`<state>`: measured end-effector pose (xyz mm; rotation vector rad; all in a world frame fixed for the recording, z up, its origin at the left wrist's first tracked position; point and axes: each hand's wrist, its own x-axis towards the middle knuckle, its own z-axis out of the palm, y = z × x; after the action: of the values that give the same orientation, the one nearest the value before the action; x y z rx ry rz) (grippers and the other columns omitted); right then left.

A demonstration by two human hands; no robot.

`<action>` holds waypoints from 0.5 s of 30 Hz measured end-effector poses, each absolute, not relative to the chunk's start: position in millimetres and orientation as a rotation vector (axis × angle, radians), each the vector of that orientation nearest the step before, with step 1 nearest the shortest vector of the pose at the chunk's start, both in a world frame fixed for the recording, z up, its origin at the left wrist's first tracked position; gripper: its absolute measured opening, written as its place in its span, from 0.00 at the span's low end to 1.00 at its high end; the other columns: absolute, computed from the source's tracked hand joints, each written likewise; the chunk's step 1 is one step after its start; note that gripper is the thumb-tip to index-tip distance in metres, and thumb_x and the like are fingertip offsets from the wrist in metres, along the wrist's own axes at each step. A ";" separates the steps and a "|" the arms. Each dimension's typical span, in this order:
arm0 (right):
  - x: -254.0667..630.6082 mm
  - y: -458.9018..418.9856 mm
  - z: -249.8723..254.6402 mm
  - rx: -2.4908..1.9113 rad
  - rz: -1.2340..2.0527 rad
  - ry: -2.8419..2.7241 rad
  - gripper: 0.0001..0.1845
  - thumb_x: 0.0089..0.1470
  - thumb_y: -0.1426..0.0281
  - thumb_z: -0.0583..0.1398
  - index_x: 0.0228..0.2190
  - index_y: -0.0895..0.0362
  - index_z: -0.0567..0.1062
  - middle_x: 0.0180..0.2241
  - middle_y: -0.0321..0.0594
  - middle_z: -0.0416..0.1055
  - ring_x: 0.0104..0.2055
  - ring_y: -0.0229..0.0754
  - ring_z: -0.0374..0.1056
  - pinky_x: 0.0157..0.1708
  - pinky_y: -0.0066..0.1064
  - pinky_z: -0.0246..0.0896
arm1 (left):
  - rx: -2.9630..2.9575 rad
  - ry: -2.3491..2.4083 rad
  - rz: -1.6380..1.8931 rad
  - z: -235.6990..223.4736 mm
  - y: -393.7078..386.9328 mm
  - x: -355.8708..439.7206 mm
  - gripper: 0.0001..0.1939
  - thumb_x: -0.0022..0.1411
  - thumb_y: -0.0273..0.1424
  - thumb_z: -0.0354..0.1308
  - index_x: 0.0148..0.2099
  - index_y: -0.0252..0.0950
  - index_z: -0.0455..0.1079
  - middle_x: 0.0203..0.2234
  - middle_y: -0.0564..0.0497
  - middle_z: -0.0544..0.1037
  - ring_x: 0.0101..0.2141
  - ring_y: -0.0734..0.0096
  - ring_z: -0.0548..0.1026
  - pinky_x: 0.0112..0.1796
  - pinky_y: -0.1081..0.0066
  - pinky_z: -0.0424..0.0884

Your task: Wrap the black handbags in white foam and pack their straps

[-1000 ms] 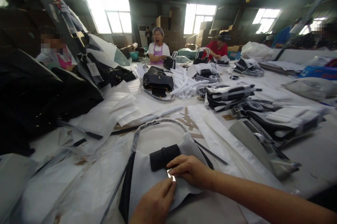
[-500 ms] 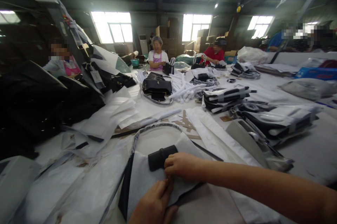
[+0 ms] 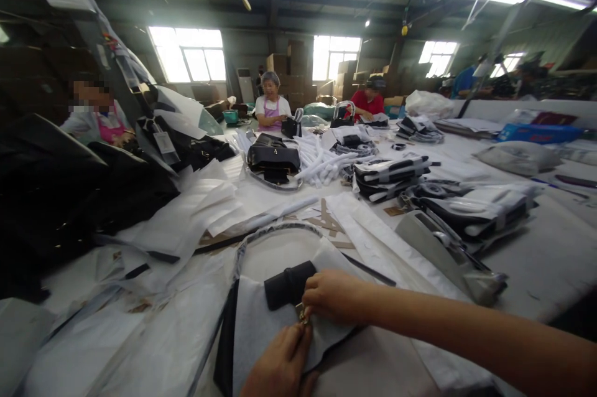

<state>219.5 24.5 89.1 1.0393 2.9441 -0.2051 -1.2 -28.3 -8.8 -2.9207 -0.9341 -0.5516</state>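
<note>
Metal piece (image 3: pixel 301 311) part-hidden behind my right grip (image 3: pixel 332 297). Bottom edge crops my left grip (image 3: pixel 278 361). Tag (image 3: pixel 163 142) print unreadable.

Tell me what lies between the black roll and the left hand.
In the head view, a small gold-coloured metal piece lies between the black roll and left hand, the right hand beside it.

Left hand (image 3: pixel 280 359) by curled right hand (image 3: pixel 329 295)

On your left you have a dark heap of black bags (image 3: pixel 79 191). Farther off, a black handbag (image 3: pixel 273 155) sits beside white tubes (image 3: pixel 321 160). To your right lie wrapped bags (image 3: pixel 476 209) (rather a pile), with a blue box (image 3: pixel 538 134) beyond.
</note>
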 end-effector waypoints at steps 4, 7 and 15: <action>251.9 -8.7 93.4 1.221 -0.244 3.091 0.25 0.67 0.59 0.55 0.59 0.58 0.68 0.58 0.47 0.71 0.61 0.49 0.64 0.65 0.44 0.53 | -2.784 -0.764 -0.600 -26.2 -21.0 -2.4 0.25 0.67 0.37 0.55 0.62 0.31 0.65 0.51 0.44 0.79 0.51 0.68 0.77 0.53 0.76 0.71; 275.1 -26.0 63.7 1.227 -0.277 3.147 0.25 0.68 0.61 0.55 0.63 0.54 0.64 0.61 0.45 0.68 0.67 0.49 0.57 0.69 0.50 0.42 | -2.647 -0.671 -0.616 -30.8 -15.3 -3.0 0.22 0.69 0.34 0.51 0.61 0.30 0.66 0.51 0.42 0.78 0.52 0.66 0.76 0.53 0.73 0.72; 286.2 -27.2 31.8 1.311 -0.331 3.126 0.25 0.69 0.61 0.52 0.64 0.54 0.63 0.64 0.43 0.64 0.68 0.51 0.55 0.69 0.52 0.40 | -2.382 -0.787 -0.518 -30.6 -25.0 4.2 0.29 0.62 0.17 0.43 0.63 0.37 0.65 0.59 0.51 0.72 0.56 0.70 0.73 0.50 0.68 0.72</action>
<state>286.2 -27.2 31.8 1.3114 3.1255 -0.3315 4.2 -25.0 -30.6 -2.3816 -0.7874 -0.5176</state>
